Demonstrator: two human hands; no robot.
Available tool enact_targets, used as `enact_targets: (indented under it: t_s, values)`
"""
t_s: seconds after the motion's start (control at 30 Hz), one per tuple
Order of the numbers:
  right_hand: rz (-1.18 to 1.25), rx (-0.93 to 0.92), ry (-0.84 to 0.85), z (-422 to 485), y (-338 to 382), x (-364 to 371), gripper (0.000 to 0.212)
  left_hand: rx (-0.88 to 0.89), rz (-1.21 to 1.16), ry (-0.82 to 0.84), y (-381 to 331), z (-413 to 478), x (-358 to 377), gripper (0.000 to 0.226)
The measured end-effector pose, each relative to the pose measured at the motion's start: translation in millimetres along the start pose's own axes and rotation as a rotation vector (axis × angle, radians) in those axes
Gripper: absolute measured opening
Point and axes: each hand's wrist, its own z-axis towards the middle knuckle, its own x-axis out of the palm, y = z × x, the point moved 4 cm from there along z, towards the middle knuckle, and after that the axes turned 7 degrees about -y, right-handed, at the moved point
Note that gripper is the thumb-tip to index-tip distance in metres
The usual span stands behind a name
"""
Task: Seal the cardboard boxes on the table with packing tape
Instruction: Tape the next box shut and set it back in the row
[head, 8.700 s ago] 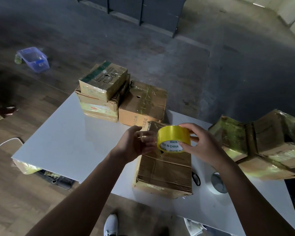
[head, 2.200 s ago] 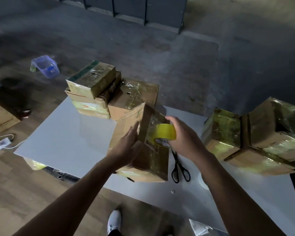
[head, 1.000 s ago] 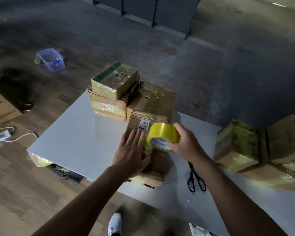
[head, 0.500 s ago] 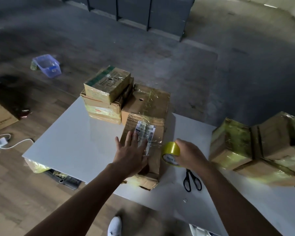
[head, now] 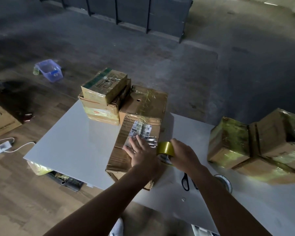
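Observation:
A flat cardboard box (head: 124, 150) with a white shipping label lies on the white table (head: 78, 145) in front of me. My left hand (head: 141, 154) presses flat on its top, fingers straight over fresh clear tape. At the box's right edge my right hand (head: 184, 154) grips a yellow roll of packing tape (head: 165, 149). Taped boxes stand behind it: a stack of small boxes (head: 104, 97) and a larger box (head: 145, 101). Several yellow-wrapped boxes (head: 255, 145) sit at the right.
Black scissors (head: 186, 181) and a second tape roll (head: 225, 183) lie on the table by my right forearm. On the floor are a blue plastic bin (head: 48, 69), a cardboard carton (head: 0, 120) and a white power strip (head: 0, 147). Dark cabinets (head: 134, 12) stand far back.
The box was tipped up on edge, then laid flat with the label on top. My right hand has drawn the roll across the top to the box's right edge; my left hand slid right over the tape.

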Motion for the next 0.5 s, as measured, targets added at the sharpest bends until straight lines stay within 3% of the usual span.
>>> enact_targets:
  t_s: [0.07,0.17,0.23,0.3,0.5]
  values:
    - [0.068,0.007,-0.08,-4,-1,-9,0.053,0.014,-0.062,0.0,1,0,-4,0.07]
    - [0.133,-0.027,-0.297,-4,4,-40,0.041,0.012,-0.271,0.023,3,-4,-16,0.068]
    - [0.17,-0.077,-0.382,-2,5,-63,0.036,0.092,-0.542,-0.053,1,-10,-25,0.05]
    - [0.188,-0.109,-0.382,-1,6,-78,0.037,0.192,-0.641,-0.143,6,-13,-29,0.031]
    - [0.216,-0.198,-0.352,-3,41,-65,0.033,0.111,-0.659,-0.036,23,-14,-8,0.034]
